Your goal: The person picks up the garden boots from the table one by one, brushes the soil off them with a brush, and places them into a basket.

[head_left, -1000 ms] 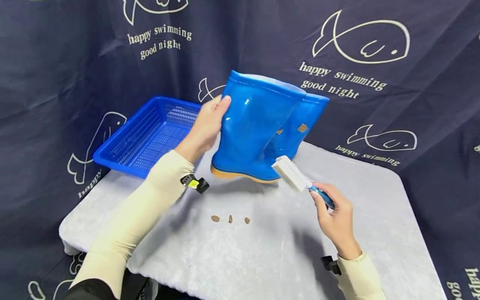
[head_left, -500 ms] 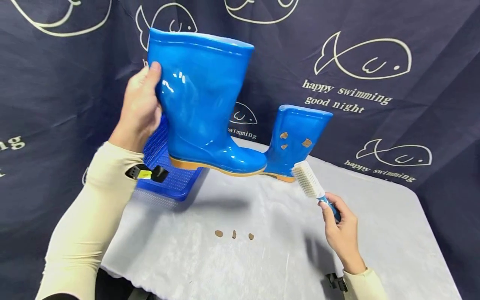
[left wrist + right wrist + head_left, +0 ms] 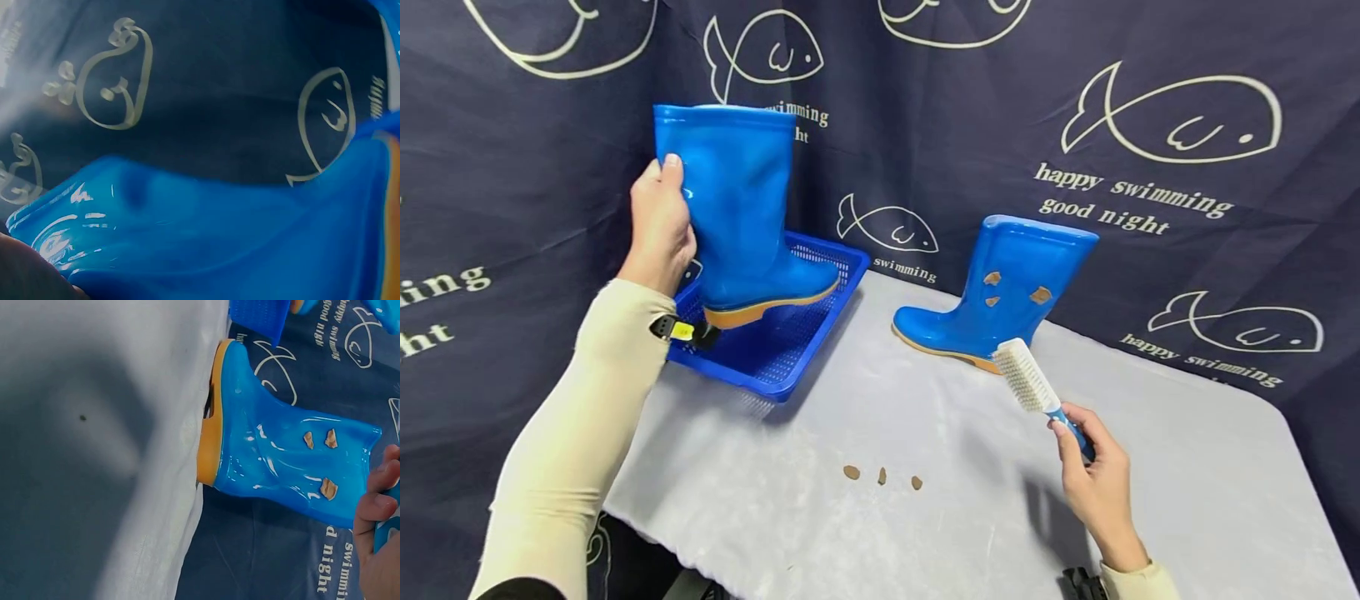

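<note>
In the head view my left hand (image 3: 658,221) grips a blue rain boot (image 3: 737,208) by the back of its shaft, thumb on the near side. That boot is upright over the blue basket (image 3: 820,358); whether its yellow sole touches the basket I cannot tell. My right hand (image 3: 1097,475) holds a scrub brush (image 3: 1028,377) by its blue handle, white bristles facing left. Behind the brush a second blue rain boot (image 3: 1022,267) stands on the table, with 3 brown patches (image 3: 329,489) on its shaft. The left wrist view shows the held boot's shaft (image 3: 187,231) close up.
Three small brown pieces (image 3: 882,476) lie in a row on the light grey table cover (image 3: 940,533). A dark curtain (image 3: 970,125) with fish drawings hangs right behind the table. The basket sits at the table's back left.
My left hand has carried its boot leftward, away from the standing boot and over the basket, then lower. The right hand still holds the brush, with little movement. The view has turned somewhat.
</note>
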`<state>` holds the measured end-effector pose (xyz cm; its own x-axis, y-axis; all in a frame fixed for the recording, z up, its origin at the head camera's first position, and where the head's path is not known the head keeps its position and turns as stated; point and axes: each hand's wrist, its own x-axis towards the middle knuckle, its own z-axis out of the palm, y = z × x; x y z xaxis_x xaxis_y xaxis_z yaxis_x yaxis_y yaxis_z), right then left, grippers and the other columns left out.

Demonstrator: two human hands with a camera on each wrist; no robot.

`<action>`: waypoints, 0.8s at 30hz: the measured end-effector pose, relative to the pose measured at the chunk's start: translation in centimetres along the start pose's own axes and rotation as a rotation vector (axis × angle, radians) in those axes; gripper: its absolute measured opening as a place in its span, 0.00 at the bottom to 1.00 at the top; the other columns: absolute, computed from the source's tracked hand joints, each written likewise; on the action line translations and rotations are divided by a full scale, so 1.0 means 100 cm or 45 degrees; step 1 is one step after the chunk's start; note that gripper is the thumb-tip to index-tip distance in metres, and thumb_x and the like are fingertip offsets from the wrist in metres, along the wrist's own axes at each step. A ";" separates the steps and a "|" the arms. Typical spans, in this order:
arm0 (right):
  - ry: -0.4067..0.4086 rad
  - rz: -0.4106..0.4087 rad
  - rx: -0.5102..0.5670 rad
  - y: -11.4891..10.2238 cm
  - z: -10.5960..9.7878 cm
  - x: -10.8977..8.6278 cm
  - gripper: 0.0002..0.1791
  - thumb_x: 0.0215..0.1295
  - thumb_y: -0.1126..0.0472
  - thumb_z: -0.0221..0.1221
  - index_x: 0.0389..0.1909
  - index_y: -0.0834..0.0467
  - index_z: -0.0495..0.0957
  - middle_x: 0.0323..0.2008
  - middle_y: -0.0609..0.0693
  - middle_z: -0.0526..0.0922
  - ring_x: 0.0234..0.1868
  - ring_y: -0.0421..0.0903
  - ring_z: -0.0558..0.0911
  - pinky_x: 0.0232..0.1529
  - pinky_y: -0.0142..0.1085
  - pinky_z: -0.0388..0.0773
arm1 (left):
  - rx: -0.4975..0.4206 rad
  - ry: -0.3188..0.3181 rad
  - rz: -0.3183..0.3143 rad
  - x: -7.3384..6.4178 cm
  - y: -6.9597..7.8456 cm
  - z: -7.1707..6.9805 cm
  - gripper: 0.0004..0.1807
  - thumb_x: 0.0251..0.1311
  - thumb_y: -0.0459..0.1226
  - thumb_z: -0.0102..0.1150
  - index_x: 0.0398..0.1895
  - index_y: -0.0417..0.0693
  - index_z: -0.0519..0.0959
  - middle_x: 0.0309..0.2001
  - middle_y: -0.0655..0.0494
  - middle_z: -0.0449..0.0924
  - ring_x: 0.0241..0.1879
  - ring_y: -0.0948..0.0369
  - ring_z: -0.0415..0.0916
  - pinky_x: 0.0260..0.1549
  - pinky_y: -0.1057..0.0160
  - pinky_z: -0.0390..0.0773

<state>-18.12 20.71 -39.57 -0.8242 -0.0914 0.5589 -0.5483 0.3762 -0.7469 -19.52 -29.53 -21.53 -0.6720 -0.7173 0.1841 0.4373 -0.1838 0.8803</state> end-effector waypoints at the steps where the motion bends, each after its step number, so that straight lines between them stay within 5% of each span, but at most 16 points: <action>1: 0.006 -0.006 -0.020 -0.003 -0.001 -0.001 0.10 0.61 0.75 0.56 0.42 0.66 0.78 0.20 0.50 0.71 0.17 0.33 0.67 0.14 0.28 0.63 | 0.035 0.025 0.011 0.005 -0.006 0.001 0.13 0.70 0.41 0.45 0.28 0.48 0.72 0.25 0.59 0.69 0.26 0.64 0.68 0.28 0.69 0.68; 7: 0.020 -0.003 -0.048 -0.010 -0.002 -0.002 0.09 0.60 0.74 0.57 0.42 0.65 0.78 0.19 0.51 0.72 0.18 0.33 0.67 0.15 0.27 0.64 | 0.118 0.154 -0.046 0.030 -0.034 -0.008 0.12 0.71 0.44 0.42 0.33 0.51 0.72 0.32 0.60 0.70 0.33 0.65 0.68 0.36 0.69 0.68; 16: -0.024 -0.020 -0.091 -0.003 0.003 -0.002 0.09 0.58 0.76 0.58 0.40 0.65 0.79 0.21 0.51 0.73 0.19 0.33 0.67 0.18 0.26 0.64 | -0.027 0.279 -0.068 0.049 -0.079 -0.040 0.13 0.70 0.42 0.44 0.26 0.50 0.70 0.30 0.60 0.68 0.32 0.66 0.67 0.34 0.72 0.67; 19: -0.029 -0.029 -0.100 -0.002 0.004 -0.002 0.10 0.58 0.76 0.59 0.40 0.66 0.79 0.23 0.46 0.74 0.20 0.35 0.68 0.20 0.26 0.65 | -0.062 0.269 -0.065 0.049 -0.086 -0.052 0.14 0.69 0.42 0.47 0.24 0.49 0.70 0.27 0.60 0.68 0.29 0.65 0.66 0.30 0.72 0.67; 24: -0.022 -0.035 -0.110 -0.002 0.005 0.001 0.10 0.57 0.76 0.59 0.40 0.65 0.80 0.24 0.41 0.75 0.20 0.36 0.69 0.21 0.24 0.66 | -0.010 0.121 -0.067 0.042 -0.084 -0.068 0.06 0.65 0.36 0.53 0.29 0.50 0.72 0.32 0.60 0.72 0.33 0.66 0.69 0.34 0.72 0.69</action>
<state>-18.18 20.21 -39.56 -0.8115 -0.1185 0.5722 -0.5574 0.4511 -0.6970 -21.97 -35.54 -31.11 -0.6344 -0.7671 0.0954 0.4082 -0.2277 0.8841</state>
